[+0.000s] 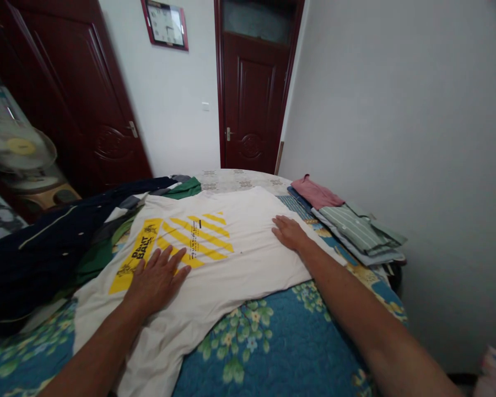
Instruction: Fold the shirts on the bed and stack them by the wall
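Observation:
A white T-shirt [248, 270] with a yellow and black print lies spread over a blue floral quilted cover [273, 342]. My left hand [155, 278] rests on the shirt with its fingers apart, over the lower edge of the print. Farther right, my right hand [289, 232] lies flat on the plain white part, its fingers stretched out. Neither hand holds anything. The shirt's near part is rumpled, and my left forearm hides some of it.
Dark and green clothes [66, 237] are heaped on the left. Folded clothes [347, 220] form a stack at the right, near the wall. Behind the shirt shows a patterned tabletop [240, 179]. A fan [20, 146] stands at the far left.

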A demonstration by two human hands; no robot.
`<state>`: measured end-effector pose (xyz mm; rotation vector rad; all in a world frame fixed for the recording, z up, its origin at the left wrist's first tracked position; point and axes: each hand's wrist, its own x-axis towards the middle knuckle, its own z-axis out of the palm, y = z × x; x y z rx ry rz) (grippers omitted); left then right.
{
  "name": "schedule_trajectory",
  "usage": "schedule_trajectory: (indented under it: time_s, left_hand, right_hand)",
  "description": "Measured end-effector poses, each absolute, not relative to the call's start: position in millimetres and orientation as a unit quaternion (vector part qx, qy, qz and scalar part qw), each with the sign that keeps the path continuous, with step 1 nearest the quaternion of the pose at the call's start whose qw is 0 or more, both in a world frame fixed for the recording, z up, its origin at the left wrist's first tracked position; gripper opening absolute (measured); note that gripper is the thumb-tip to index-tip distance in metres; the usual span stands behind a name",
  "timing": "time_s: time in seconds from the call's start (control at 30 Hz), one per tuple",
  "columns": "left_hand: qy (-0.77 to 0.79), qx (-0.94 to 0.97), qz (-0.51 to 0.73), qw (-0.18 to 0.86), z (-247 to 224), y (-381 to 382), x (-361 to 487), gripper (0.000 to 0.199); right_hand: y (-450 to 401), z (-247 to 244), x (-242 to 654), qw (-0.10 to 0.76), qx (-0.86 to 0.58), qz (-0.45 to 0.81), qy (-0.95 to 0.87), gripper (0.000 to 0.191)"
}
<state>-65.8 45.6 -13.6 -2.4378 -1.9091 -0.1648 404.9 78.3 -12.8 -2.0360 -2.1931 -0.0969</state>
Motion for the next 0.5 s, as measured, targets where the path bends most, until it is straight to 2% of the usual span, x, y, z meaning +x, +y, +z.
schedule_trajectory:
  time_s: [0.5]
  left_hand:
    - [-0.611,-0.788,-0.048,0.051,-26,49,-74,0.068]
  right_hand:
    - [166,-5,406,0.065,-0.773,0.019,-0.631,0.065]
